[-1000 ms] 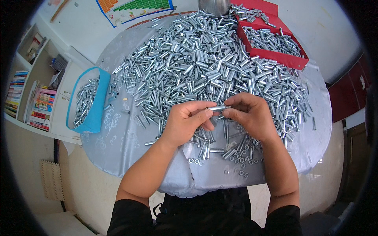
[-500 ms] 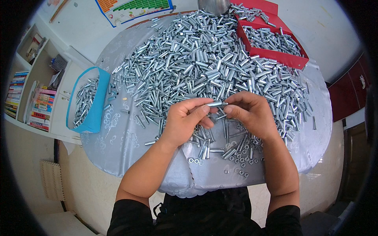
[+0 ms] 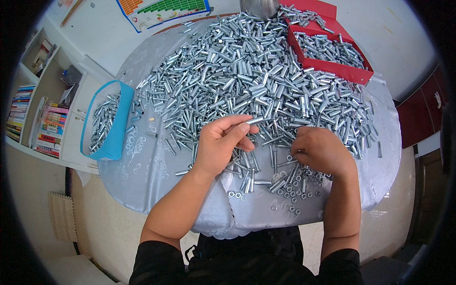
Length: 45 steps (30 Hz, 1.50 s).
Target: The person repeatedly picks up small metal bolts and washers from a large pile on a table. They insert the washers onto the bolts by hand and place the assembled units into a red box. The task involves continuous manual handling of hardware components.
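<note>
My left hand (image 3: 221, 142) pinches a shiny silver metal sleeve (image 3: 256, 120) between thumb and fingertips, above the near part of a large heap of sleeves and bolts (image 3: 228, 71). To its right, my right hand (image 3: 323, 149) is low over the heap's near right part, its fingers curled together and pointing down. Whatever its fingertips hold, if anything, is hidden under the hand. Near and below it lie loose nuts (image 3: 292, 194) and several bolts (image 3: 274, 159) on the silvery tablecloth (image 3: 180, 209).
A blue fabric bin (image 3: 116, 142) with metal parts stands at the table's left. At the back right sits an open red box (image 3: 342, 75) of similar parts, beside a metal container (image 3: 259, 7). A bookshelf (image 3: 45, 90) is beyond the table on the left.
My right hand has left the sleeve and moved right and down to the bolts and nuts. The left hand keeps the sleeve, now tilted a little more, almost in place.
</note>
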Each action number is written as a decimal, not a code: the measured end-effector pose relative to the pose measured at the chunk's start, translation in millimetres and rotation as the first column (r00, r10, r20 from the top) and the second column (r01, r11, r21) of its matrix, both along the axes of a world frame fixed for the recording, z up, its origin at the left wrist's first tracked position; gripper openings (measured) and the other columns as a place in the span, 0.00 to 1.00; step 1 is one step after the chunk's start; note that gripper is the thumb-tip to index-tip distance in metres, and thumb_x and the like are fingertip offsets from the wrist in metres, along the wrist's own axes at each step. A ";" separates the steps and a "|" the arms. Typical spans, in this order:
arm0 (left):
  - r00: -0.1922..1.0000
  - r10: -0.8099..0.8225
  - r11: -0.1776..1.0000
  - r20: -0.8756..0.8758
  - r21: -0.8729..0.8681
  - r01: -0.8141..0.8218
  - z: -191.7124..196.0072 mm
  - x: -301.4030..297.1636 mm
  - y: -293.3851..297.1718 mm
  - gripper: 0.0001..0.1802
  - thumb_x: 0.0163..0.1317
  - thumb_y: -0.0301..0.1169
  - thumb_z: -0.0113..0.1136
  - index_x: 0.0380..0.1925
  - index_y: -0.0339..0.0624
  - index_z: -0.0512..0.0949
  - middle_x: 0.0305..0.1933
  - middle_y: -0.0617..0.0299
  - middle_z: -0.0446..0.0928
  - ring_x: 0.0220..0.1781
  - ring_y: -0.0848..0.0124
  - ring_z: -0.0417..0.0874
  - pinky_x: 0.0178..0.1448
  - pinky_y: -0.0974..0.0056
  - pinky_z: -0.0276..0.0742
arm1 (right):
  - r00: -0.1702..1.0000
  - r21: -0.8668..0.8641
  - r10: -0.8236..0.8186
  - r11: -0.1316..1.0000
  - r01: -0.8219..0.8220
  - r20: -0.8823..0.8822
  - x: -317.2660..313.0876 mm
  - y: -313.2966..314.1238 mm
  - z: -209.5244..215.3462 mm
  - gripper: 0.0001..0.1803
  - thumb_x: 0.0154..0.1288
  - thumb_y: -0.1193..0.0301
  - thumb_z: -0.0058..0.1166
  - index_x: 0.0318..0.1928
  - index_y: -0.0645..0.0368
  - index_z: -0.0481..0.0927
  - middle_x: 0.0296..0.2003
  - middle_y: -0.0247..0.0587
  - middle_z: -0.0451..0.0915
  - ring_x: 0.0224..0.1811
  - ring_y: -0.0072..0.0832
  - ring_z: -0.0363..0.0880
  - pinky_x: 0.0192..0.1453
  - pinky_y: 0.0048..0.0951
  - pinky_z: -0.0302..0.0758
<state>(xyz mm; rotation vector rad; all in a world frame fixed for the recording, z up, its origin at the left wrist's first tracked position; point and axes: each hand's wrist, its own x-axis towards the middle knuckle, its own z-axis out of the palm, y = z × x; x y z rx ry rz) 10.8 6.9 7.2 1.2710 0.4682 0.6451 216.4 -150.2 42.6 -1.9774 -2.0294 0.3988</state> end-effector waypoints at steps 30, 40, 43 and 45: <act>0.997 -0.054 0.999 -0.047 -0.004 0.054 0.1 0.6 -2.4 0.13 0.67 0.25 0.56 0.50 0.32 0.79 0.40 0.51 0.84 0.28 0.73 0.84 0.34 0.70 0.82 | 0.983 0.052 -0.058 0.996 0.068 -0.173 -2.4 4.9 -0.8 0.05 0.52 0.73 0.58 0.31 0.58 0.82 0.30 0.43 0.80 0.34 0.40 0.80 0.39 0.37 0.76; 0.996 -0.078 0.997 -0.043 0.008 0.078 0.2 0.1 -3.6 0.13 0.67 0.25 0.56 0.50 0.32 0.78 0.40 0.52 0.84 0.28 0.73 0.84 0.34 0.70 0.82 | 0.641 0.192 -0.179 0.864 0.465 -0.746 -29.0 26.4 -10.0 0.05 0.58 0.79 0.63 0.36 0.64 0.82 0.30 0.35 0.82 0.31 0.19 0.80 0.37 0.22 0.77; 0.996 -0.080 0.996 -0.040 0.024 0.081 0.8 0.8 -4.3 0.13 0.68 0.25 0.56 0.50 0.31 0.78 0.40 0.52 0.84 0.28 0.73 0.84 0.34 0.70 0.82 | 0.632 0.185 -0.174 0.868 0.460 -0.755 -31.6 26.7 -12.4 0.05 0.57 0.80 0.63 0.35 0.65 0.82 0.31 0.35 0.83 0.32 0.20 0.81 0.38 0.23 0.78; 0.996 -0.078 0.997 -0.043 0.024 0.079 2.1 0.7 -5.1 0.13 0.68 0.25 0.56 0.50 0.31 0.78 0.40 0.52 0.84 0.28 0.73 0.84 0.34 0.70 0.82 | 0.648 0.202 -0.154 0.875 0.440 -0.746 -31.5 26.6 -13.3 0.06 0.57 0.80 0.63 0.35 0.65 0.81 0.31 0.36 0.83 0.32 0.21 0.81 0.39 0.23 0.78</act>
